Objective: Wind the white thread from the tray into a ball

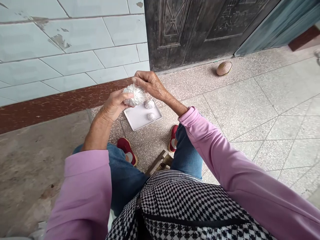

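Observation:
My left hand (115, 102) is wrapped round a large ball of white yarn (137, 96), with the thumb lying over its near side. At the ball's upper right, my right hand (150, 84) pinches a white strand of the yarn between thumb and fingers. Below the ball, a shallow white tray (137, 122) lies on the floor. Two smaller white balls of yarn sit at its right side: one ball (150, 104) by the back and another ball (151, 116) nearer to me. Part of the tray's far edge is hidden behind my hands and the large ball.
Beyond my hands are a tiled wall (82, 35) with a dark red base strip (50, 106) and a dark carved door (185, 30). A rounded brownish object (224, 68) lies on the floor near the door. Part of a wooden stool (160, 161) shows between my legs.

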A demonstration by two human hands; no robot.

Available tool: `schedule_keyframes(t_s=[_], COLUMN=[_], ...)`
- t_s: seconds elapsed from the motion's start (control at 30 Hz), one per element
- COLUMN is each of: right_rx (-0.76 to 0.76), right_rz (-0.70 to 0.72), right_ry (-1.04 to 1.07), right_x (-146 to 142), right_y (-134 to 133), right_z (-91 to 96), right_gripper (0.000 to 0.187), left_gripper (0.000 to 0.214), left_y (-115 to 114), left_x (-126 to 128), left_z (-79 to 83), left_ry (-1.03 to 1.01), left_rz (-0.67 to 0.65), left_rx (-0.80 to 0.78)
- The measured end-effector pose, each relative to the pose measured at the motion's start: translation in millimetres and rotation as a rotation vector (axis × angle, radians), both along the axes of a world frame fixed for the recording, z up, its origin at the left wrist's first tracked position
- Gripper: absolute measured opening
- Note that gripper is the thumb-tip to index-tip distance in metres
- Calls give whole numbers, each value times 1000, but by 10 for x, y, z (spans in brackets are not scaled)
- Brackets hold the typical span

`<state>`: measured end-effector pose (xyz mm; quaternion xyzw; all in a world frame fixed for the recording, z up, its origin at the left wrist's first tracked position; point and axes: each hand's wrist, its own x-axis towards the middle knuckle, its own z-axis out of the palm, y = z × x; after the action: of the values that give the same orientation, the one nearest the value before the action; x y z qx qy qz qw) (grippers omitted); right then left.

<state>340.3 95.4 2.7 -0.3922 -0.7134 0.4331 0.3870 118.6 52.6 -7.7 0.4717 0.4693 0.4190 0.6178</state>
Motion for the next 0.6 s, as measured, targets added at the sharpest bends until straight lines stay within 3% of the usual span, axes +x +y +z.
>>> schedule_keyframes(t_s=[0.2, 0.37, 0.6], right_rx=[-90, -98, -149], right_rz=[-57, -46, -17], right_ry=[31, 43, -1], right_x=[-34, -98, -192], right_y=[155, 254, 248], right_z=[-152, -244, -303], right_gripper=[61, 65, 50], left_gripper=[50, 57, 77], left_y=[-29, -43, 3], left_x=[-41, 15, 66], left_z=[35, 80, 160], left_ry=[-67, -153, -219], left_rz=[-58, -26, 70], left_rx=[-6, -21, 40])
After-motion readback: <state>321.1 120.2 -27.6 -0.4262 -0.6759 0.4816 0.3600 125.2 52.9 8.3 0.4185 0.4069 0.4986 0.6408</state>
